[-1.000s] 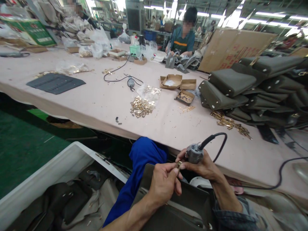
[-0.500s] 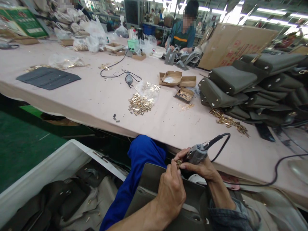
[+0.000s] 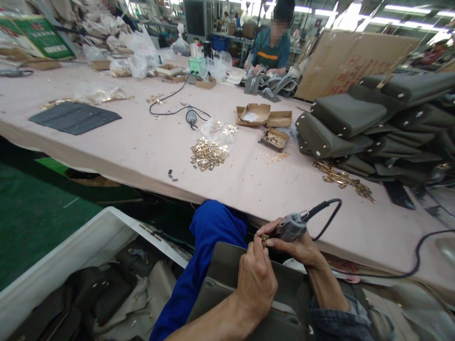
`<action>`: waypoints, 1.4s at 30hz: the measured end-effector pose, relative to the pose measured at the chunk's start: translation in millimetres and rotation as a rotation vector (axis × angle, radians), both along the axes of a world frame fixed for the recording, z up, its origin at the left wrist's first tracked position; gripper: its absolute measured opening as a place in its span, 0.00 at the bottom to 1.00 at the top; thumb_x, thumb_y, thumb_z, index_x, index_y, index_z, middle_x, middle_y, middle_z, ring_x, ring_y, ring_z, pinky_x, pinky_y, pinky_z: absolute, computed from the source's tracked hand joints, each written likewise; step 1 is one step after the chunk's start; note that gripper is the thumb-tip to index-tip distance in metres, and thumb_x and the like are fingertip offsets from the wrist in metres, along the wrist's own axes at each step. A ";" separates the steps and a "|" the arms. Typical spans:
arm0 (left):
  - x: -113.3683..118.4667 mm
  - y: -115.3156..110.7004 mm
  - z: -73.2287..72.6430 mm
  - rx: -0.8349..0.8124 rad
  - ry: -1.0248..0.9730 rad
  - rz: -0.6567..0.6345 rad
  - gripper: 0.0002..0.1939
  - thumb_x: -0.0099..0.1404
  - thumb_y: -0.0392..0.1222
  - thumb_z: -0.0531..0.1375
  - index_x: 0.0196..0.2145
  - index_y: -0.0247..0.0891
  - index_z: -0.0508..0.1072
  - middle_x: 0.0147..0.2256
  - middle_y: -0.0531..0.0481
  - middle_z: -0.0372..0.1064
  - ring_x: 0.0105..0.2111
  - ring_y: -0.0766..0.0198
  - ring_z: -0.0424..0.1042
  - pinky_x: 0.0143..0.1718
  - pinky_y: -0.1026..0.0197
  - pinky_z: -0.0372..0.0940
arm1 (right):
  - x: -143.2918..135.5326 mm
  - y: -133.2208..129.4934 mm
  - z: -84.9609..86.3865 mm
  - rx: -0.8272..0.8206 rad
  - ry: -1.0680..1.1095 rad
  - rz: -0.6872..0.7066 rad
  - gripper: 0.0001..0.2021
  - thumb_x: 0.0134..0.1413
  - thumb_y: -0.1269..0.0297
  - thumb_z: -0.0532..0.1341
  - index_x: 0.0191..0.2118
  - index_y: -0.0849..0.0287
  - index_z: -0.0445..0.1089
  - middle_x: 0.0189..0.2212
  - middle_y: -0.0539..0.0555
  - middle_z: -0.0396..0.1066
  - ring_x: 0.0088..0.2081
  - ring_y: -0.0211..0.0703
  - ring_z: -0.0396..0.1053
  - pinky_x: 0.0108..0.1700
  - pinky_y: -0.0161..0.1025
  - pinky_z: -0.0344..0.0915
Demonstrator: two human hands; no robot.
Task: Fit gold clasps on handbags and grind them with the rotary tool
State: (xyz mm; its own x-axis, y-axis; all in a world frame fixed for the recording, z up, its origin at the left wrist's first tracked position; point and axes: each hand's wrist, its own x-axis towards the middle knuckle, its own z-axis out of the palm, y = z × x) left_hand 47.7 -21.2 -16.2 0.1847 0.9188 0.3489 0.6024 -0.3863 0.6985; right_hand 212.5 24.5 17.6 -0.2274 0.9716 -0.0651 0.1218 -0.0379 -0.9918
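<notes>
A small gold metal fitting is pinched in the fingertips of my left hand, above the bag on my lap. My right hand is wrapped round a grey electric screwdriver, whose black cord loops away to the right. The thumb and forefinger of that hand also meet the gold fitting, so the two hands nearly touch. Across my lap lies a dark olive bag, partly covered by my left forearm. The screwdriver's tip is hidden by my fingers.
On the table are a pile of gold fittings, small cardboard boxes and a second corded tool. Stacked olive bags stand at the right. A white bin holds more bags at lower left. A co-worker sits opposite.
The camera view has shifted slightly. My left hand has turned a little, and the gold fitting between the fingertips shows more plainly. The screwdriver stays in my right hand.
</notes>
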 end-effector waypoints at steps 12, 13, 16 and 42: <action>4.2 4.3 -3.8 -0.007 0.157 0.066 0.23 0.70 0.29 0.48 0.60 0.19 0.63 0.38 0.28 0.76 0.30 0.48 0.78 0.28 0.53 0.68 | -11.1 0.9 -4.3 0.028 -0.017 -0.086 0.13 0.53 0.59 0.74 0.44 0.57 0.81 0.44 0.59 0.79 0.46 0.55 0.77 0.50 0.48 0.74; 1.2 6.8 -0.1 -0.048 0.108 0.042 0.23 0.71 0.31 0.47 0.60 0.19 0.65 0.39 0.27 0.76 0.32 0.47 0.78 0.29 0.53 0.69 | -11.8 0.9 -4.2 0.019 -0.026 -0.102 0.13 0.53 0.59 0.74 0.44 0.57 0.81 0.43 0.59 0.79 0.46 0.55 0.77 0.49 0.48 0.74; -15.7 18.4 17.5 -0.286 -0.163 -0.119 0.20 0.73 0.37 0.46 0.50 0.28 0.74 0.35 0.33 0.77 0.33 0.50 0.79 0.34 0.54 0.69 | -13.1 0.3 -4.1 -0.012 -0.048 -0.139 0.13 0.52 0.59 0.74 0.43 0.58 0.81 0.42 0.59 0.80 0.44 0.54 0.77 0.48 0.46 0.75; -41.9 40.1 18.3 -0.987 -0.805 -0.352 0.16 0.65 0.43 0.58 0.33 0.29 0.81 0.13 0.49 0.69 0.09 0.68 0.62 0.11 0.69 0.57 | -13.1 -7.1 -3.6 -0.060 0.001 -0.140 0.16 0.51 0.58 0.74 0.43 0.62 0.81 0.37 0.60 0.80 0.37 0.51 0.77 0.40 0.43 0.74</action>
